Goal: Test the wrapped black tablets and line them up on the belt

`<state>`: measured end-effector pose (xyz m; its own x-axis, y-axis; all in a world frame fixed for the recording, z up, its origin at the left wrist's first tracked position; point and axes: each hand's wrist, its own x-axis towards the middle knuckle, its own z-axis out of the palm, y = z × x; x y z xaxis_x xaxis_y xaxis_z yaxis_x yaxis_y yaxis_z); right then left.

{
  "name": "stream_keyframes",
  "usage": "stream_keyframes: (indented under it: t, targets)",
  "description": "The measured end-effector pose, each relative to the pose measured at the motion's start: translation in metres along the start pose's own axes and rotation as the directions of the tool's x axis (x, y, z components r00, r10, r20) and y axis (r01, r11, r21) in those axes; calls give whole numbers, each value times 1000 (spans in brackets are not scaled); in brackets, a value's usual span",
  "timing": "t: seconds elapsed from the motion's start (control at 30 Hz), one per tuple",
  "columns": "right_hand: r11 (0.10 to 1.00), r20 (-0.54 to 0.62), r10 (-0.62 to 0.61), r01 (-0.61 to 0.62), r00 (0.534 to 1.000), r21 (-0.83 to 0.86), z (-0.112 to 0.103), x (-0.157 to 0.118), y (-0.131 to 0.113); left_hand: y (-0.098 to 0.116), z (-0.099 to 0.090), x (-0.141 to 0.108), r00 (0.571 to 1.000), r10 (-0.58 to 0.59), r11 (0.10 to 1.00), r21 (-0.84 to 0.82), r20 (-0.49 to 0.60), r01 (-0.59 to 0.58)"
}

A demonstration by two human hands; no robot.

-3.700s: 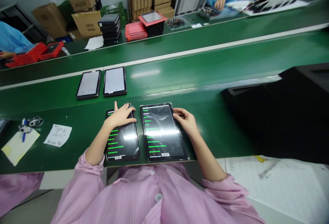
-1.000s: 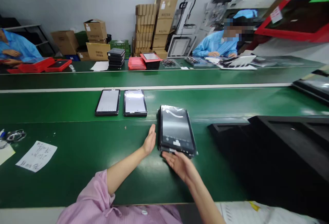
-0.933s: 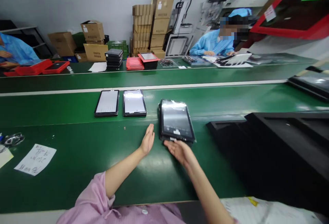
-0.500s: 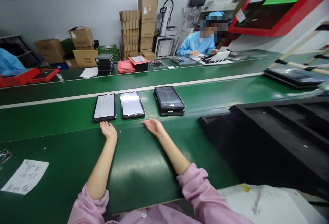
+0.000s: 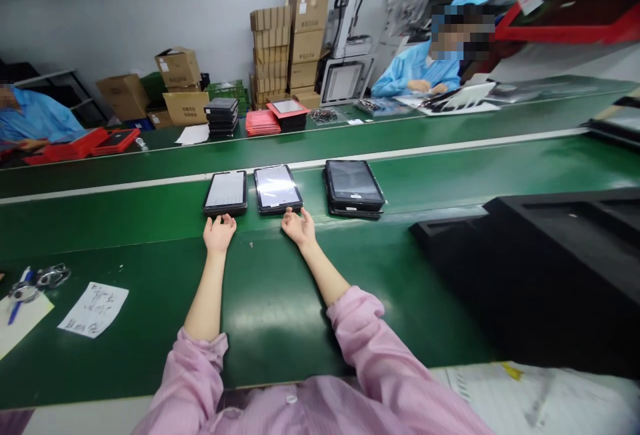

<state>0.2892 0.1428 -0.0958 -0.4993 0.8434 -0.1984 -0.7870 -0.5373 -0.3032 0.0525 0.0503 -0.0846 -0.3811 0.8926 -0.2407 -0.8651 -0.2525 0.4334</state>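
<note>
Nearest, the pink sleeves (image 5: pixel 355 315) are bunching at the forearms, over the near edge of the green table (image 5: pixel 280 328). To the left on the table, a handwritten note (image 5: pixel 95 308) is lying near a pale yellow paper (image 5: pixel 30 325) with a blue pen (image 5: pixel 17 305) on it. To the right, a big black tray (image 5: pixel 540 275) is taking up much of the table.

Further in, both hands are resting palm up. The left hand (image 5: pixel 219 236) is sitting at the near edge of the left tablet (image 5: pixel 226 190), its fingers curling and standing apart. The right hand (image 5: pixel 300 227) is sitting at the near edge of the middle tablet (image 5: pixel 277 187), its fingers also curling and apart. Neither hand is clamping anything; whether the fingertips are touching the edges, I cannot tell. Both tablets are lying flat, side by side, with their screens glowing pale. Just beyond the right hand's side, a dark stack of tablets (image 5: pixel 355 185) is lying apart from them, its upper part sitting askew on the lower.

The step in hand seems to be placing the fingers at the tablets' near edges. Pushing from here would be calling for even pressure on both edges; lifting would be calling for fingertips underneath and thumbs on top.

Beyond the white strip (image 5: pixel 430 151), red folders (image 5: pixel 263 124) and black cases (image 5: pixel 223 116) are standing in piles, and a co-worker in blue (image 5: pixel 405 75) is sitting with both hands near the far bench.
</note>
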Motion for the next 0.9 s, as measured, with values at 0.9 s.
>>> stream_keyframes:
  t: [0.9]
  targets:
    - [256, -226, 312, -310, 923, -916, -53, -325, -24, 32, -105, -286, 783, -606, 485, 717, -137, 501]
